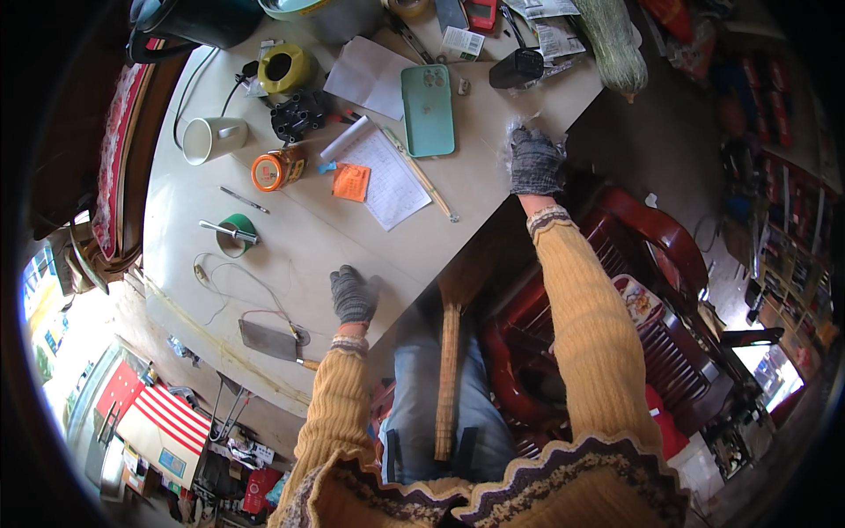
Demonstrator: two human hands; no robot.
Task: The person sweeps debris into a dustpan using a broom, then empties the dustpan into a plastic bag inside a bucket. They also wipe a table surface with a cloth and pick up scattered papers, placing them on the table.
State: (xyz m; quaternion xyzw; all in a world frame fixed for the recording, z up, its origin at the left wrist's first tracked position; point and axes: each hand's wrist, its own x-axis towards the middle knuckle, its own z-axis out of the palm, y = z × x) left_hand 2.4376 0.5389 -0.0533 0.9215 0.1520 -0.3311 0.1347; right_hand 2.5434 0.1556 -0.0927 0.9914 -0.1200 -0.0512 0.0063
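Note:
My left hand (pixel 354 297), in a grey knit glove, rests on the pale tabletop (pixel 308 233) near its front edge. It holds nothing, with its fingers loosely extended. Below and left of it lies a flat grey blade with a wooden handle (pixel 268 340), beside a thin looped wire (pixel 251 282). At the table's right edge, my right hand (pixel 537 163), gloved alike, is closed on crinkled clear plastic (pixel 513 138). Part of that plastic is hidden under the fingers. Nearest to this hand are a black box-shaped object (pixel 517 69) and a turquoise phone case (pixel 428 113).
A written notepad (pixel 387 180), an orange-lidded jar (pixel 275 170), a white mug (pixel 211 139) and a green cup (pixel 236 236) stand or lie mid-table. A long green gourd (pixel 613 44) sits far right. A wooden-handled tool (pixel 449 378) leans between my legs; a red-brown chair (pixel 651 233) stands right.

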